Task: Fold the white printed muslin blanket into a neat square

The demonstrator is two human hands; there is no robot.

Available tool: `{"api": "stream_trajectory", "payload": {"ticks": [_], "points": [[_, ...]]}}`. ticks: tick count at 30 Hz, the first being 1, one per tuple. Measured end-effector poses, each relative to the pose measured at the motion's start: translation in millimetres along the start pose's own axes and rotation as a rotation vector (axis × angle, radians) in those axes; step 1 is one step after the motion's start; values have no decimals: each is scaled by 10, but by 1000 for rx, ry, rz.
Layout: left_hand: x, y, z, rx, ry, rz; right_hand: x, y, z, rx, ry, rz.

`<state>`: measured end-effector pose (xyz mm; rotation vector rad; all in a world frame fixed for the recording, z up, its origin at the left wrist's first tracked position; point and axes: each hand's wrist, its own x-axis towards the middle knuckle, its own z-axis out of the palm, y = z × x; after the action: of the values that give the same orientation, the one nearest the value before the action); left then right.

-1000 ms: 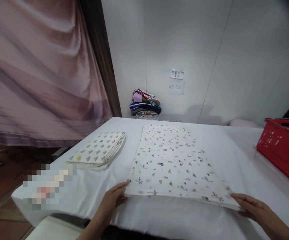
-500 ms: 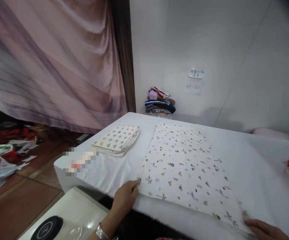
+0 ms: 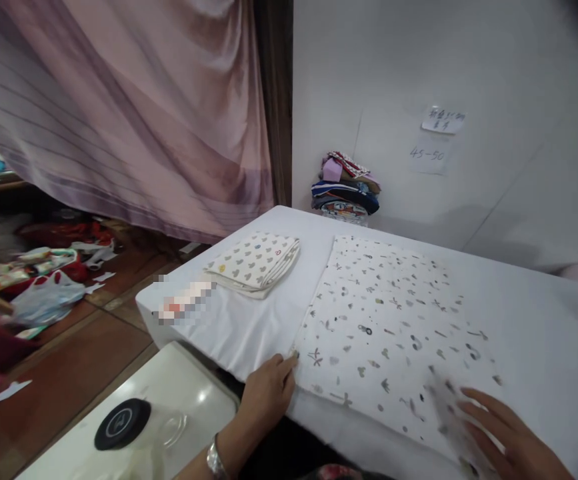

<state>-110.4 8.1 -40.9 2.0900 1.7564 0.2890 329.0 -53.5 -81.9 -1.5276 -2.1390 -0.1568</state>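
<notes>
A white cloth with small grey prints lies spread on the white-covered table. My left hand pinches its near left corner between thumb and fingers. Over the near right part, my right hand holds the lifted right edge of the cloth, which is folded up and blurred by motion. To the left lies a folded cream cloth with grey motifs.
A white surface with a round black object stands at lower left. Folded textiles are stacked by the wall behind the table. A pink curtain hangs at left, above bags on the tiled floor.
My right hand has moved inward and up, lifting the cloth's near right edge leftward. My left hand stays on its corner. The view has turned left, bringing in a dark red shape at the left edge.
</notes>
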Motion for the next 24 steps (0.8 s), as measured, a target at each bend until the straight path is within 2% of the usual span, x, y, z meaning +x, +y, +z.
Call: {"api": "stream_trajectory", "payload": {"ticks": [4, 7, 9, 12, 16, 19, 21, 24], "points": [[-17, -14, 18, -14, 0, -35, 778, -675, 271, 9, -122, -181], [-19, -29, 35, 10, 2, -32, 1137, -1032, 539, 78, -248, -320], [-22, -43, 39, 20, -5, -31, 1237, -1151, 706, 82, -340, -401], [-36, -74, 15, -10, -37, -40, 1233, -1181, 867, 68, -445, -448], [-20, -146, -86, -182, -120, -74, 1183, -1123, 894, 76, -478, -435], [122, -180, -202, -289, -171, -109, 1261, -1169, 847, 105, -496, -419], [311, -153, -277, -286, -118, -109, 1366, -1283, 828, 127, -502, -416], [704, -30, -329, -210, 42, -48, 1521, -1536, 860, 179, -536, -452]]}}
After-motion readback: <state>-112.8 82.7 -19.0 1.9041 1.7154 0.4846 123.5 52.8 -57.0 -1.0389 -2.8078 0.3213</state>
